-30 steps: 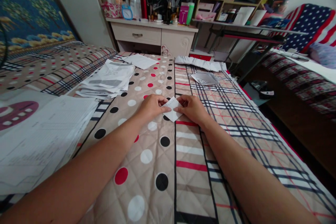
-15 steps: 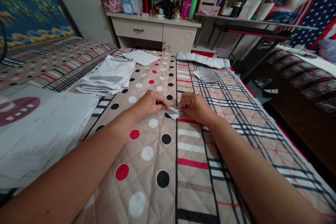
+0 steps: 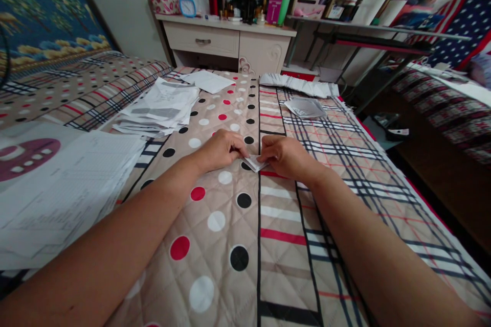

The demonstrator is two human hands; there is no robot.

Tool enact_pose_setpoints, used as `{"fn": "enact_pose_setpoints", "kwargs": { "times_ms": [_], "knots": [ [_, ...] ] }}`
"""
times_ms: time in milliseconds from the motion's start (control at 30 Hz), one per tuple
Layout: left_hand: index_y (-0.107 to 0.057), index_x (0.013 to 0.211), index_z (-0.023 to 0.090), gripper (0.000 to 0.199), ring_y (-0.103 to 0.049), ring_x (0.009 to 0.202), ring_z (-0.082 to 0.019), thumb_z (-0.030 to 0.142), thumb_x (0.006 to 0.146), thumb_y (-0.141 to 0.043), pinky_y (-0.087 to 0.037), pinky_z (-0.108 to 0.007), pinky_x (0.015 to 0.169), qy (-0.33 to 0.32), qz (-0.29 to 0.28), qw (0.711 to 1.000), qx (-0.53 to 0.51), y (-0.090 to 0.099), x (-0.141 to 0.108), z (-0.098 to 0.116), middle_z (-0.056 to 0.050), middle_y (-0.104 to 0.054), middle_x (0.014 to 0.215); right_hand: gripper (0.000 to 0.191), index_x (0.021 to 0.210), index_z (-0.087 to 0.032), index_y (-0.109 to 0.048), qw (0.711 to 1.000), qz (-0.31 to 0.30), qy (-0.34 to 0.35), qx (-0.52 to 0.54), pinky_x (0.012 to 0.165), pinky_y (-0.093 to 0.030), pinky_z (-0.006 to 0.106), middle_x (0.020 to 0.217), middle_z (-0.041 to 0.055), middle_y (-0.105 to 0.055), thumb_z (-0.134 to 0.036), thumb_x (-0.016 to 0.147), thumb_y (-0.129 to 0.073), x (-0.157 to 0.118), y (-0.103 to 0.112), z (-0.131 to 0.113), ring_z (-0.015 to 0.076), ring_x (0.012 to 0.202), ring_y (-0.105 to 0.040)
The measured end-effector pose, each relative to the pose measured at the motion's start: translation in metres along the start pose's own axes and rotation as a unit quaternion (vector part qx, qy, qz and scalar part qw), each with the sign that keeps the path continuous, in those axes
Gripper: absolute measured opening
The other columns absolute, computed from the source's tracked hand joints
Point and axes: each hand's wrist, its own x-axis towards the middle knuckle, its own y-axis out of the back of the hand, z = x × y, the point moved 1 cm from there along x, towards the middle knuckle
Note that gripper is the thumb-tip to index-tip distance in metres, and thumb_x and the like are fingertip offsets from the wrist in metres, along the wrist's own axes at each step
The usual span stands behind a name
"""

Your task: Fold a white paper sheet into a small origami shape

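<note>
A small folded piece of white paper [image 3: 254, 164] lies low over the quilted bedspread [image 3: 226, 225], between my two hands. My left hand [image 3: 224, 149] pinches its left corner with thumb and fingertips. On the other side, my right hand [image 3: 282, 156] has its fingers curled, with the thumb and forefinger pressed on the paper's right part. My fingers cover the paper's far edge and right end.
To the left are a stack of printed sheets [image 3: 76, 179] and a pile of cut papers [image 3: 157, 107]. White sheets [image 3: 209, 82], a pleated white strip [image 3: 299, 85] and a clear plastic packet [image 3: 306, 108] lie farther off. Beyond the bed stands a white dresser [image 3: 207, 41].
The right thumb and forefinger have pressed down onto the paper, which now looks flatter and narrower. My left hand still holds its corner. The view has shifted slightly.
</note>
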Motion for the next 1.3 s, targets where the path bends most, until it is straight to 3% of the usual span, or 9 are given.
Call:
{"fn": "enact_pose_setpoints", "kwargs": {
  "times_ms": [233, 367, 533, 733, 833, 933, 1000, 1167, 1300],
  "knots": [
    [-0.076, 0.074, 0.021, 0.037, -0.061, 0.072, -0.014, -0.006, 0.068, -0.053, -0.046, -0.026, 0.069, -0.019, -0.017, 1.000, 0.016, 0.000, 0.000, 0.002, -0.001, -0.068, 0.071, 0.026, 0.073, -0.020, -0.075, 1.000, -0.021, -0.002, -0.020, 0.055, -0.023, 0.027, 0.080, 0.0030, -0.061, -0.007, 0.067, -0.053, -0.001, 0.008, -0.011, 0.0132, 0.067, -0.050],
    [-0.076, 0.074, 0.021, 0.036, -0.060, 0.073, -0.013, -0.005, 0.068, -0.052, -0.045, -0.025, 0.068, -0.029, -0.029, 0.999, 0.031, 0.001, -0.001, 0.003, -0.001, -0.066, 0.073, 0.015, 0.068, -0.018, -0.072, 0.999, -0.023, -0.033, -0.034, 0.053, -0.022, 0.028, 0.078, 0.0039, -0.061, -0.016, 0.072, -0.058, -0.001, 0.010, -0.018, 0.0124, 0.061, -0.047],
    [-0.076, 0.072, 0.019, 0.032, -0.057, 0.070, -0.013, -0.002, 0.067, -0.053, -0.043, -0.025, 0.064, -0.042, -0.018, 0.998, 0.048, 0.000, -0.001, 0.007, -0.002, -0.064, 0.072, 0.015, 0.068, -0.020, -0.073, 0.997, -0.001, -0.079, -0.024, 0.053, -0.022, 0.028, 0.078, 0.0031, -0.062, -0.029, 0.078, -0.066, 0.001, 0.005, -0.017, 0.0120, 0.060, -0.048],
    [-0.068, 0.066, 0.015, 0.014, -0.054, 0.066, -0.013, 0.006, 0.070, -0.058, -0.041, -0.025, 0.061, 0.002, 0.018, 0.999, 0.042, -0.006, -0.002, 0.013, -0.002, -0.059, 0.072, 0.007, 0.077, -0.022, -0.070, 0.995, 0.026, -0.097, -0.023, 0.057, -0.028, 0.026, 0.090, 0.0035, -0.066, -0.028, 0.076, -0.072, 0.002, 0.000, -0.015, 0.0171, 0.081, -0.059],
    [-0.063, 0.068, 0.016, 0.006, -0.053, 0.067, -0.012, 0.016, 0.072, -0.067, -0.041, -0.024, 0.061, 0.053, 0.058, 0.997, 0.025, -0.011, -0.001, 0.012, -0.001, -0.058, 0.072, 0.028, 0.092, -0.023, -0.066, 0.987, 0.019, -0.159, -0.023, 0.058, -0.030, 0.026, 0.092, 0.0043, -0.068, -0.038, 0.071, -0.077, 0.002, -0.001, -0.012, 0.0189, 0.080, -0.059],
    [-0.064, 0.083, 0.016, 0.021, -0.056, 0.067, -0.012, 0.026, 0.068, -0.076, -0.043, -0.024, 0.061, 0.100, 0.068, 0.993, -0.013, -0.015, 0.000, 0.010, 0.000, -0.061, 0.075, 0.033, 0.091, -0.023, -0.066, 0.974, -0.017, -0.224, -0.020, 0.055, -0.027, 0.026, 0.082, 0.0040, -0.069, -0.045, 0.070, -0.077, 0.003, -0.002, -0.008, 0.0181, 0.069, -0.057],
    [-0.066, 0.087, 0.016, 0.028, -0.057, 0.068, -0.013, 0.031, 0.066, -0.078, -0.044, -0.024, 0.061, 0.118, 0.072, 0.990, -0.028, -0.016, 0.001, 0.009, -0.001, -0.064, 0.077, 0.027, 0.082, -0.022, -0.067, 0.974, -0.021, -0.224, 0.011, 0.053, -0.026, 0.026, 0.075, 0.0023, -0.068, -0.044, 0.070, -0.077, 0.002, -0.004, -0.007, 0.0158, 0.064, -0.055],
    [-0.071, 0.075, 0.014, 0.027, -0.055, 0.057, -0.011, 0.041, 0.075, -0.070, -0.039, -0.022, 0.052, 0.181, 0.096, 0.973, -0.109, -0.013, 0.000, 0.003, -0.002, -0.065, 0.065, 0.022, 0.073, -0.020, -0.064, 0.961, 0.103, -0.225, 0.122, 0.054, -0.028, 0.024, 0.068, -0.0018, -0.064, -0.037, 0.068, -0.078, 0.001, -0.012, -0.003, 0.0119, 0.059, -0.051],
    [-0.074, 0.080, 0.014, 0.029, -0.053, 0.053, -0.010, 0.042, 0.079, -0.067, -0.040, -0.020, 0.050, 0.178, 0.122, 0.957, -0.195, -0.013, -0.002, -0.003, -0.001, -0.064, 0.061, 0.019, 0.071, -0.019, -0.063, 0.945, 0.202, -0.207, 0.154, 0.057, -0.032, 0.023, 0.071, -0.0015, -0.065, -0.030, 0.069, -0.078, 0.001, -0.019, -0.001, 0.0124, 0.064, -0.053]
  ]
}}
